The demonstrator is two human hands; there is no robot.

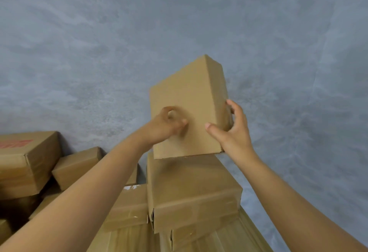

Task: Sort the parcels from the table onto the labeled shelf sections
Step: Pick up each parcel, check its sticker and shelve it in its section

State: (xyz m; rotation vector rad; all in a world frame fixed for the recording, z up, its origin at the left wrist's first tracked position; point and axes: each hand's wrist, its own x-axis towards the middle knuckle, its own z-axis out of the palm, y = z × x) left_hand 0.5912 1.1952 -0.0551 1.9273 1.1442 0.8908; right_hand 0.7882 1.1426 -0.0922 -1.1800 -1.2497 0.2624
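A plain brown cardboard parcel (189, 100) stands tilted on edge atop a larger flat parcel (191, 188) at the centre. My right hand (232, 130) grips its right side, thumb on the front face and fingers round the far edge. My left hand (169, 126) sits against the parcel's front face with its fingers curled in; it is blurred, and I cannot tell whether it holds anything. No shelf or labels are in view.
More cardboard parcels are piled at the lower left, one with red print (25, 162) and a smaller one (77, 167) leaning on it. A taped parcel (129, 206) lies beside the large one. A grey mottled wall (139, 32) fills the background.
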